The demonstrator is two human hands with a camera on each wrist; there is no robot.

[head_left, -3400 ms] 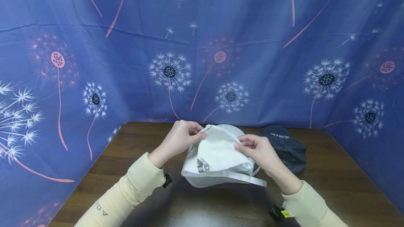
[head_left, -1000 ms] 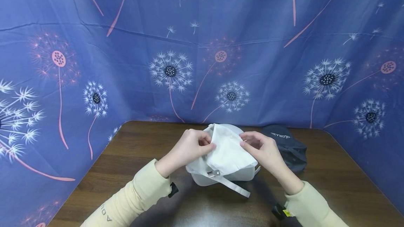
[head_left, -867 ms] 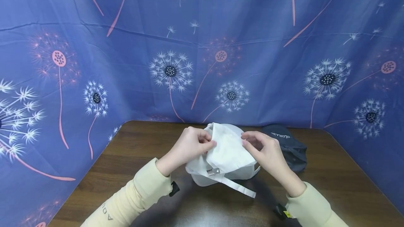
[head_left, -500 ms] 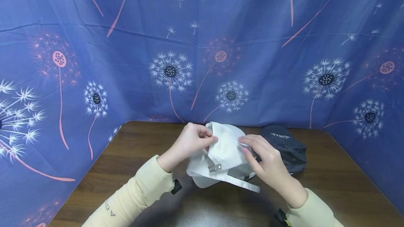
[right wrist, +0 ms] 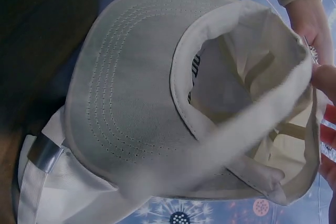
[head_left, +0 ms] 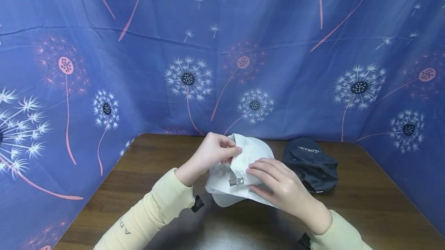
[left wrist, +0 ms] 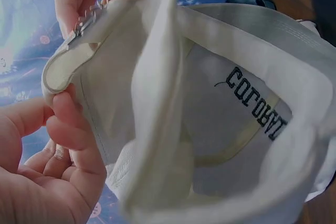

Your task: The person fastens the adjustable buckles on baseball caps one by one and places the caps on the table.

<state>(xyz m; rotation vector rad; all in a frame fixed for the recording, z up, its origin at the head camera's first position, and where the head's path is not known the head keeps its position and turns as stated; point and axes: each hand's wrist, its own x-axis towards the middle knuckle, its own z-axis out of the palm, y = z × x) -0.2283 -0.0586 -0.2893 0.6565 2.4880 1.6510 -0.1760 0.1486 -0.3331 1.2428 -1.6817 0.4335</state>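
We see the white cap (head_left: 243,161) as soft, matt cloth with creased folds. We note the smooth, shiny metal of its buckle (head_left: 236,182), and rows of thread stitching across the matt, cloth-covered brim (right wrist: 126,77). We read the dark lettering (left wrist: 254,100) as stitched thread. The dark cap (head_left: 314,165) appears as rumpled matt cloth. We observe glossy, grained wood in the worktop (head_left: 226,230), thin printed cloth in the backdrop (head_left: 295,68), and soft matt cloth in the sleeves (head_left: 153,211).
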